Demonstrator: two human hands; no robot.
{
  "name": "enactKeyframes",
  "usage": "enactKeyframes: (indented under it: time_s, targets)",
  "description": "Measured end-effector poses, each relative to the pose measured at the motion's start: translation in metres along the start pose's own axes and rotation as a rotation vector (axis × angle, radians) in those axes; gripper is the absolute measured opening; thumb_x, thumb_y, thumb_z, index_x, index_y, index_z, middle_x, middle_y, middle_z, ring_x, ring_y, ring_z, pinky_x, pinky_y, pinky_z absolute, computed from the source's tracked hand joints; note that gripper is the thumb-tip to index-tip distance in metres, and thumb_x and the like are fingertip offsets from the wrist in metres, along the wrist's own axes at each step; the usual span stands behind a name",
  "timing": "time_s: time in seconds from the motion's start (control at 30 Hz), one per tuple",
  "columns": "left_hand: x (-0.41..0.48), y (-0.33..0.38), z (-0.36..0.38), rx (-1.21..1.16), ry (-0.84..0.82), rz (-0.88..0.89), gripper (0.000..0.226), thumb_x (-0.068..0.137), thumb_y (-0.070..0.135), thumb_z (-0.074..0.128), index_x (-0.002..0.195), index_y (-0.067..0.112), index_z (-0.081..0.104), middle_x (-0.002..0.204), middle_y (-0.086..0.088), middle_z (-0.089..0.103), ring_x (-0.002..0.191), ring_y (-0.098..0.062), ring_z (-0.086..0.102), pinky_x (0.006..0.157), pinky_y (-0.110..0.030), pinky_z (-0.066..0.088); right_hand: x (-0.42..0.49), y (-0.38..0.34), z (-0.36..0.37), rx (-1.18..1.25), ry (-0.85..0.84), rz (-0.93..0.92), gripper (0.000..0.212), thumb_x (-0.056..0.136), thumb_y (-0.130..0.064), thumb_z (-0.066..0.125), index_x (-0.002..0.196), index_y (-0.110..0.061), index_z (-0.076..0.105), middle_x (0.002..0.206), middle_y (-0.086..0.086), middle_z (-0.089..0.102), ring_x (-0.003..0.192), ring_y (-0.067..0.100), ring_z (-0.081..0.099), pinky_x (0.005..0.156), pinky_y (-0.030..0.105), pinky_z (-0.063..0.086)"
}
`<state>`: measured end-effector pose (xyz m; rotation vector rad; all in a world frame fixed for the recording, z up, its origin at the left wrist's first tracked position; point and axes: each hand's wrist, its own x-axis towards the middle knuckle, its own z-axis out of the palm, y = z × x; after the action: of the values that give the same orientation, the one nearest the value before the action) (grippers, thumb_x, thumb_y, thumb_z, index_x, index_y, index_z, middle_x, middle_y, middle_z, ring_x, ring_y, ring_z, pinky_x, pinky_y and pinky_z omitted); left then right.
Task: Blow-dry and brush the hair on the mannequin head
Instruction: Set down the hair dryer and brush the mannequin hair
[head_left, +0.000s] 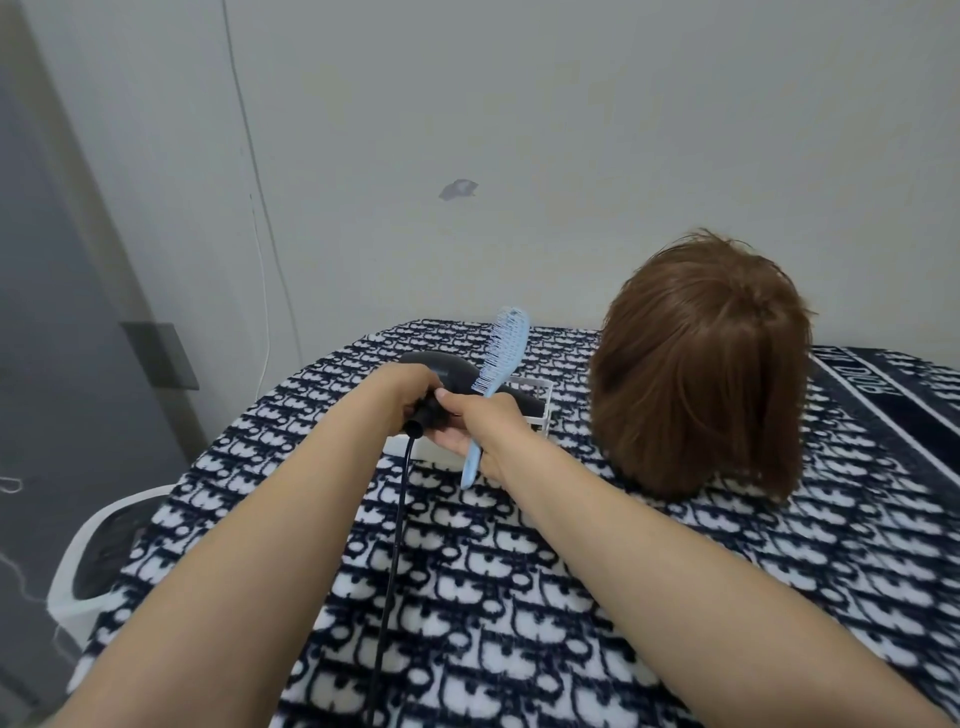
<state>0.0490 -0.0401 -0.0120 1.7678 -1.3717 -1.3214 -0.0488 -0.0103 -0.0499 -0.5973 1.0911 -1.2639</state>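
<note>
A mannequin head stands on the counter, right of a rack. Both hands meet at a dryer over the rack: the left hand on its handle, the right hand beside it, holding a brush upright. A cord trails toward the near edge. A wall rises behind.

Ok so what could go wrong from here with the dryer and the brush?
The right hand holds the blue brush while also touching the hair dryer gripped by the left hand, so the brush might slip. The black cord trails across the patterned cloth and could snag when the dryer moves.
</note>
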Motion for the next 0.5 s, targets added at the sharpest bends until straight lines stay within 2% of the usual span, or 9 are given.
enactKeyframes:
  time_s: [0.07, 0.17, 0.23, 0.3, 0.33, 0.4, 0.5]
  targets:
    - [-0.002, 0.001, 0.001, -0.014, -0.003, -0.002, 0.034, 0.105, 0.007, 0.043, 0.072, 0.004, 0.05, 0.072, -0.012, 0.05, 0.065, -0.023, 0.047, 0.078, -0.037, 0.044, -0.002, 0.001, -0.002, -0.037, 0.0, 0.003, 0.039, 0.085, -0.003, 0.07, 0.118, 0.01, 0.053, 0.103, 0.026, 0.068, 0.082, 0.036, 0.071, 0.073, 0.046, 0.06]
    - [-0.004, 0.001, 0.0, -0.022, 0.001, -0.006, 0.032, 0.104, 0.008, 0.046, 0.073, 0.004, 0.052, 0.073, -0.012, 0.054, 0.072, -0.026, 0.055, 0.091, -0.041, 0.049, -0.006, 0.002, -0.004, -0.153, -0.015, 0.025, 0.038, 0.088, -0.014, 0.07, 0.117, 0.003, 0.053, 0.107, 0.023, 0.065, 0.074, 0.033, 0.072, 0.062, 0.041, 0.06]
    - [-0.005, 0.001, 0.0, -0.014, 0.0, -0.002, 0.03, 0.103, 0.008, 0.047, 0.074, 0.005, 0.053, 0.073, -0.013, 0.057, 0.074, -0.027, 0.058, 0.085, -0.041, 0.055, -0.008, 0.002, -0.006, -0.189, -0.017, 0.038, 0.038, 0.089, -0.019, 0.069, 0.117, 0.001, 0.053, 0.104, 0.022, 0.064, 0.073, 0.031, 0.071, 0.059, 0.04, 0.06]
    - [-0.007, 0.001, 0.0, 0.004, 0.009, 0.003, 0.028, 0.103, 0.008, 0.047, 0.075, 0.007, 0.053, 0.071, -0.012, 0.056, 0.068, -0.025, 0.056, 0.068, -0.035, 0.049, -0.01, 0.001, -0.008, -0.21, -0.009, 0.048, 0.037, 0.09, -0.023, 0.067, 0.115, 0.0, 0.051, 0.1, 0.022, 0.062, 0.075, 0.031, 0.069, 0.059, 0.04, 0.059]
    - [-0.007, 0.002, 0.0, 0.008, 0.036, 0.014, 0.023, 0.102, 0.009, 0.049, 0.08, 0.006, 0.055, 0.075, -0.013, 0.058, 0.07, -0.026, 0.058, 0.066, -0.035, 0.047, -0.012, 0.0, -0.009, -0.218, -0.009, 0.053, 0.034, 0.091, -0.026, 0.066, 0.112, -0.003, 0.05, 0.101, 0.023, 0.061, 0.075, 0.031, 0.067, 0.059, 0.04, 0.059]
    - [-0.01, 0.004, -0.001, 0.01, 0.129, 0.048, 0.012, 0.1, 0.013, 0.056, 0.105, 0.002, 0.059, 0.095, -0.018, 0.063, 0.082, -0.031, 0.063, 0.068, -0.037, 0.05, -0.015, -0.002, -0.011, -0.248, 0.009, 0.052, 0.027, 0.094, -0.031, 0.061, 0.103, -0.008, 0.048, 0.1, 0.023, 0.062, 0.068, 0.027, 0.066, 0.053, 0.036, 0.057]
    - [-0.015, 0.009, -0.001, 0.055, 0.312, 0.143, 0.047, 0.096, 0.016, 0.059, 0.137, -0.001, 0.046, 0.131, -0.023, 0.059, 0.112, -0.039, 0.063, 0.084, -0.043, 0.052, -0.017, -0.005, -0.018, -0.36, 0.097, 0.002, 0.028, 0.095, -0.037, 0.054, 0.085, -0.011, 0.048, 0.08, 0.013, 0.064, 0.047, 0.016, 0.048, 0.037, 0.022, 0.039]
